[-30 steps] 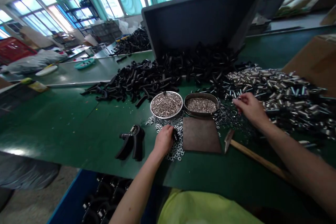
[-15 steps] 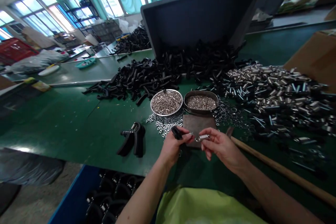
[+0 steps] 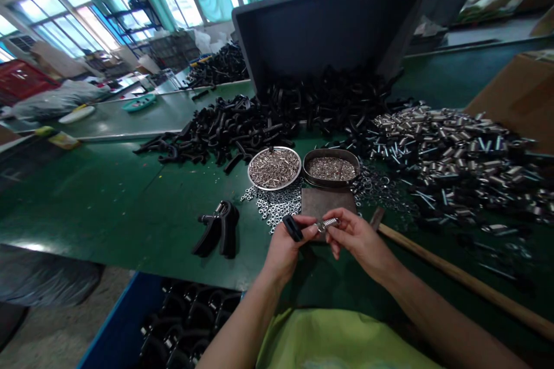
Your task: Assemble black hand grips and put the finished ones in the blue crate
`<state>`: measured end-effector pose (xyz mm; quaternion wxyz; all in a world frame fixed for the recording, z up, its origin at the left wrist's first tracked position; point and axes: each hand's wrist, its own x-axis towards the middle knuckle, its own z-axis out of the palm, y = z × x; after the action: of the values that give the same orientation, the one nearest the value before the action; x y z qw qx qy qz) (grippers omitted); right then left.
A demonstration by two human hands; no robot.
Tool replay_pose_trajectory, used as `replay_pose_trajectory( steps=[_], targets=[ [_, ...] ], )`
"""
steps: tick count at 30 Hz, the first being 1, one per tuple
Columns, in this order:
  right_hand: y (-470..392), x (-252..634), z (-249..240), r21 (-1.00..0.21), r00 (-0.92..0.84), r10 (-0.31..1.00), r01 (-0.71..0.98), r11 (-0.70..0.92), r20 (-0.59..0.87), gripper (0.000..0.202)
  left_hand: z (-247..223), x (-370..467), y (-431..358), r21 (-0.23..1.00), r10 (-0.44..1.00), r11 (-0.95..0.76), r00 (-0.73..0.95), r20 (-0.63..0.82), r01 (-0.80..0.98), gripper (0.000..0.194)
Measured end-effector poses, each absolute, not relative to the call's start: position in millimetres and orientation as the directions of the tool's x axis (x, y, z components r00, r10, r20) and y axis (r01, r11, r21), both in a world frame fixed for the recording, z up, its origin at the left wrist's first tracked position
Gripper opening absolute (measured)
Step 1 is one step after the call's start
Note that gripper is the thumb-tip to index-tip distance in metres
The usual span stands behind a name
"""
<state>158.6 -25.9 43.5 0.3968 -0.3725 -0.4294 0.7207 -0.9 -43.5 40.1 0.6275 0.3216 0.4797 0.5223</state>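
Head view: clutching black handle (image 3: 293, 228) in left hand (image 3: 281, 251), pinching seemingly unattached spring (image 3: 330, 223) in right hand (image 3: 363, 241), near assembled clamp (image 3: 228, 234).

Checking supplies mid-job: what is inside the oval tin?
The oval tin holds many small metallic pieces, too fine to identify. They cover its floor, so anything beneath them cannot be seen.

The fingers cover one end of the spring (image 3: 331, 223); the hammer handle (image 3: 467, 282) and the cardboard box (image 3: 517, 98) are cut by the right edge.
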Motion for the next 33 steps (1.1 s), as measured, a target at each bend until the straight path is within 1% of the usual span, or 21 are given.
replay_pose_trajectory(
  steps=[3,5,6,7,8,9,10,12,14,15,16,19,21,22,24,26,28,30,31,32,33],
  targets=[
    [-22.6,159.5,42.7,-0.923,-0.374,0.907,-0.241,-0.298,-0.195,0.025,39.8,-2.7,-44.6,0.963,0.981,0.175,-0.050,-0.188,-0.203,0.021],
    [-18.1,162.1,44.4,-0.968,-0.325,0.936,-0.158,-0.197,-0.137,0.023,38.5,-2.2,-45.0,0.992,0.990,0.109,-0.079,-0.114,-0.065,0.017],
    [-15.4,164.0,46.0,-0.987,-0.305,0.947,-0.095,-0.134,-0.099,0.022,37.2,-0.8,-45.2,0.995,0.991,0.098,-0.083,-0.100,-0.025,0.016],
    [-12.9,166.1,48.0,-0.997,-0.291,0.955,-0.028,-0.075,-0.064,0.020,35.6,1.3,-45.3,0.993,0.990,0.115,-0.077,-0.116,-0.025,0.017],
    [-10.7,168.2,50.3,-0.999,-0.285,0.958,0.033,-0.030,-0.038,0.020,33.6,4.2,-45.4,0.985,0.985,0.158,-0.060,-0.163,-0.070,0.020],
    [-9.1,170.3,52.9,-0.997,-0.282,0.959,0.081,0.004,-0.019,0.020,31.5,7.7,-45.5,0.960,0.971,0.232,-0.028,-0.239,-0.154,0.022],
    [-8.2,172.0,55.7,-0.993,-0.281,0.960,0.112,0.028,-0.005,0.019,29.3,11.5,-45.4,0.910,0.943,0.325,0.022,-0.331,-0.259,0.025],
    [-8.6,174.1,61.7,-0.990,-0.289,0.957,0.133,0.056,0.015,0.019,25.8,19.4,-44.9,0.733,0.857,0.506,0.162,-0.490,-0.454,0.029],
    [-11.1,174.3,67.3,-0.989,-0.316,0.948,0.127,0.073,0.029,0.018,24.7,26.4,-43.7,0.568,0.778,0.610,0.286,-0.559,-0.552,0.032],
    [-12.7,173.9,69.7,-0.988,-0.333,0.942,0.130,0.085,0.037,0.018,25.1,29.3,-43.0,0.523,0.760,0.631,0.323,-0.564,-0.573,0.033],
    [-14.3,173.3,71.8,-0.983,-0.349,0.936,0.149,0.105,0.047,0.018,26.0,31.7,-42.3,0.506,0.757,0.635,0.344,-0.555,-0.584,0.034],
    [-17.6,171.6,76.1,-0.931,-0.377,0.920,0.289,0.223,0.103,0.018,30.5,36.3,-41.1,0.537,0.781,0.616,0.359,-0.510,-0.576,0.035],
    [-19.0,171.0,76.5,-0.881,-0.401,0.906,0.371,0.294,0.133,0.017,33.4,37.1,-41.7,0.621,0.809,0.587,0.346,-0.475,-0.520,0.034],
    [-19.7,171.0,75.4,-0.869,-0.413,0.902,0.392,0.303,0.128,0.018,34.7,37.0,-42.4,0.680,0.823,0.569,0.335,-0.459,-0.463,0.033],
    [-21.1,171.4,69.8,-0.875,-0.404,0.911,0.406,0.264,0.087,0.017,36.5,35.7,-44.6,0.798,0.842,0.525,0.314,-0.438,-0.296,0.035],
    [-21.3,173.5,60.2,-0.905,-0.358,0.933,0.385,0.179,0.033,0.016,37.0,33.3,-47.3,0.860,0.842,0.496,0.312,-0.441,-0.122,0.039],
    [-17.0,179.0,48.7,-0.947,-0.363,0.931,0.310,0.081,-0.040,0.019,35.4,30.1,-50.2,0.864,0.818,0.501,0.347,-0.458,-0.042,0.040],
    [-5.7,189.8,38.1,-0.965,-0.436,0.890,0.263,-0.013,-0.131,0.024,32.0,26.5,-52.8,0.839,0.774,0.541,0.425,-0.469,-0.059,0.036],
    [2.7,197.4,33.4,-0.957,-0.440,0.884,0.289,-0.029,-0.160,0.025,30.1,24.8,-54.0,0.822,0.752,0.563,0.466,-0.467,-0.084,0.035],
    [12.2,206.0,29.1,-0.934,-0.404,0.900,0.356,-0.007,-0.161,0.025,28.4,23.1,-54.9,0.804,0.736,0.583,0.495,-0.462,-0.115,0.034],
    [22.2,215.4,24.7,-0.888,-0.334,0.934,0.458,0.045,-0.125,0.025,27.0,21.6,-55.7,0.789,0.731,0.596,0.508,-0.456,-0.149,0.034]
  ],
)
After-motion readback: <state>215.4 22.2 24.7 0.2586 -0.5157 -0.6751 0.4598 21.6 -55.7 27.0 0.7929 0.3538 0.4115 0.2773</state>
